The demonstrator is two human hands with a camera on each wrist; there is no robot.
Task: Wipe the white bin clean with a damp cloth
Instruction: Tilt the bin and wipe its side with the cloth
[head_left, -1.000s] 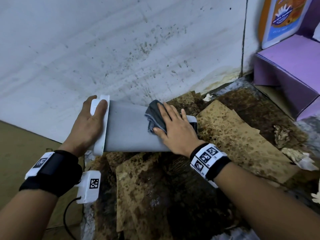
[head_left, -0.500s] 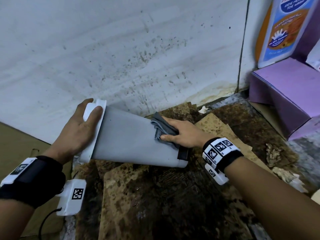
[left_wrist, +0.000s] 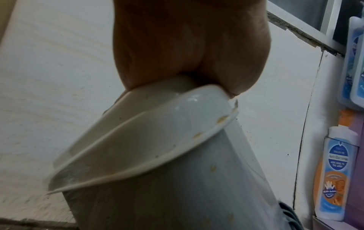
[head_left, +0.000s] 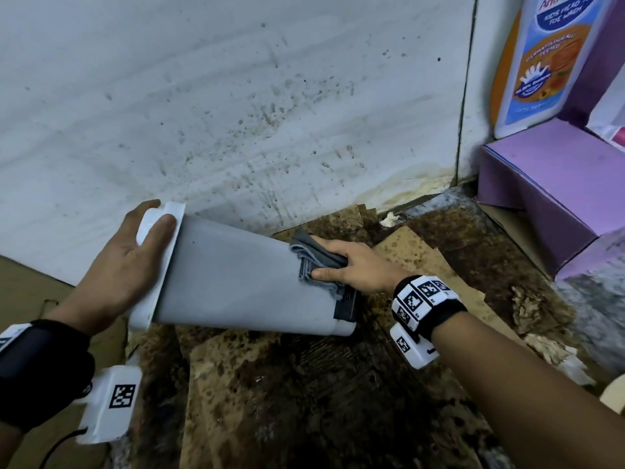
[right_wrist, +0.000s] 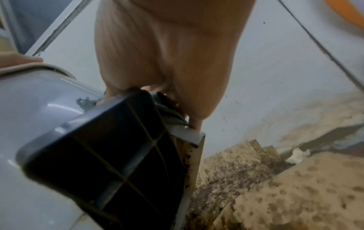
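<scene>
The white bin (head_left: 236, 282) lies on its side above stained cardboard, lid end to the left and raised, black base (head_left: 346, 306) to the right. My left hand (head_left: 154, 214) grips the lid end, thumb on the rim and fingers round the top; the left wrist view shows the palm (left_wrist: 187, 46) against the spotted lid (left_wrist: 157, 140). My right hand (head_left: 351, 265) holds a folded grey cloth (head_left: 311, 255) on the bin's upper side near the base, thumb on the near face. In the right wrist view the cloth (right_wrist: 171, 115) sits bunched between hand and base (right_wrist: 110, 163).
A spattered white wall (head_left: 236, 113) stands right behind the bin. Stained cardboard sheets (head_left: 257, 401) cover the floor. At the right are a purple box (head_left: 558, 184), a wash bottle (head_left: 548, 62) and crumpled paper scraps (head_left: 541, 346).
The bin's lid end has risen, so the bin tilts down toward its base. My right hand has slid the cloth toward the base end and turned from lying flat to wrapping over the upper edge.
</scene>
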